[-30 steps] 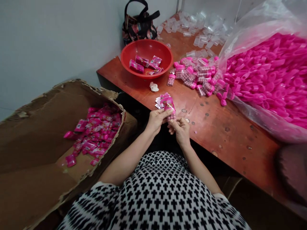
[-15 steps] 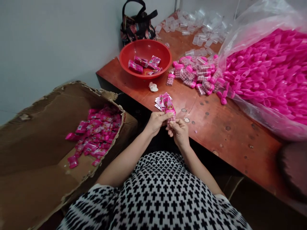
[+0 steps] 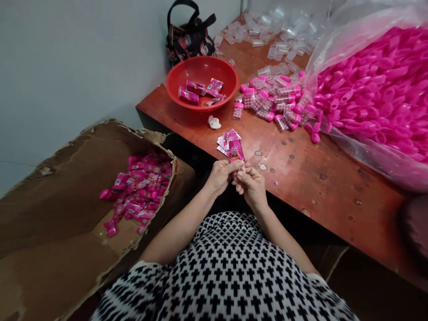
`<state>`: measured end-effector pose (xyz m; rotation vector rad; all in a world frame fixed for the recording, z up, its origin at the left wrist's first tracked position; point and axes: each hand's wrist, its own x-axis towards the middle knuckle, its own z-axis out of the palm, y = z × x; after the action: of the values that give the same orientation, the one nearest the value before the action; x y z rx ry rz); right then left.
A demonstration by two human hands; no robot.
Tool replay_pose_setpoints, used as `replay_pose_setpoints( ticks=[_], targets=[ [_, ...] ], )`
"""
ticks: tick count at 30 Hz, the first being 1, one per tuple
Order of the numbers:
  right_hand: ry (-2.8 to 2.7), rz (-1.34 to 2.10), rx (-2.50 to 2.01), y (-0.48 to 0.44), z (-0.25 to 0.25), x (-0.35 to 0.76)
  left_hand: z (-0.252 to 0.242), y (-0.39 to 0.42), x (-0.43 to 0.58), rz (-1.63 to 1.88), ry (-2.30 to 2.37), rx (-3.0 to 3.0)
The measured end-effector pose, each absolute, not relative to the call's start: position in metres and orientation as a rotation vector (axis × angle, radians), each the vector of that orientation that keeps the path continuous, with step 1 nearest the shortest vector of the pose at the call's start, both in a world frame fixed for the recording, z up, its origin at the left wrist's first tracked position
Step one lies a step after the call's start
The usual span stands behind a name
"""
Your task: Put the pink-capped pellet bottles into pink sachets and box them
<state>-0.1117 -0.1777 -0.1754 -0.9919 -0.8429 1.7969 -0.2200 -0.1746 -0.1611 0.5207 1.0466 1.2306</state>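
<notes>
My left hand (image 3: 220, 174) is closed, its thumb pressing on a pink printed wrapper (image 3: 236, 149) at the table's front edge. Close against it, my right hand (image 3: 252, 183) pinches the lower end, where a small clear bottle of pink balls is mostly hidden by my fingers. Whether the bottle sits inside the wrapper I cannot tell. Just beyond my hands lies a small fanned stack of flat pink-and-silver wrappers (image 3: 224, 141).
A red bowl (image 3: 172, 91) holds several wrapper bundles. Filled bottles (image 3: 264, 104) with pink caps lie beside a plastic bag of pink caps (image 3: 374, 98). Clear empty bottles (image 3: 281, 49) and a handbag (image 3: 190, 44) are behind. At left, a cardboard box (image 3: 67, 178) contains wrapped pink packs (image 3: 140, 187).
The pink balls that showed between my fingers are now mostly covered by my fingers and the wrapper. Both hands stay together in nearly the same place; the view has shifted slightly.
</notes>
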Motion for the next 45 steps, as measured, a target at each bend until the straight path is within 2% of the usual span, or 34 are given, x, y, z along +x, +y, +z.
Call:
replay_pose_setpoints(
  ticks=[5,12,18,21,24,39,41,45],
  targets=[
    [-0.856,1.758,-1.001,-0.177,-0.180,-0.109,-0.161,-0.185,-0.212,1.347,1.188,0.598],
    [-1.004,1.634,-1.034,-0.174,-0.177,-0.103,-0.153,-0.182,-0.207,1.433,1.019,0.427],
    [-1.094,1.418,-1.130,-0.179,-0.175,-0.103,-0.161,-0.186,-0.199,1.516,1.283,0.538],
    [-1.041,1.575,-1.077,-0.176,-0.179,-0.100,-0.163,-0.191,-0.199,1.499,1.339,0.593],
    [-1.003,1.729,-1.030,-0.175,-0.181,-0.099,-0.161,-0.192,-0.202,1.452,1.175,0.516],
    [-1.133,1.791,-0.917,-0.154,-0.179,-0.106,-0.167,-0.201,-0.215,1.256,0.811,0.322],
    [-1.197,1.845,-0.861,-0.153,-0.176,-0.113,-0.158,-0.207,-0.227,1.382,0.844,0.309],
    [-1.243,1.812,-0.841,-0.153,-0.167,-0.119,-0.140,-0.222,-0.268,1.936,0.922,0.213]
  ],
)
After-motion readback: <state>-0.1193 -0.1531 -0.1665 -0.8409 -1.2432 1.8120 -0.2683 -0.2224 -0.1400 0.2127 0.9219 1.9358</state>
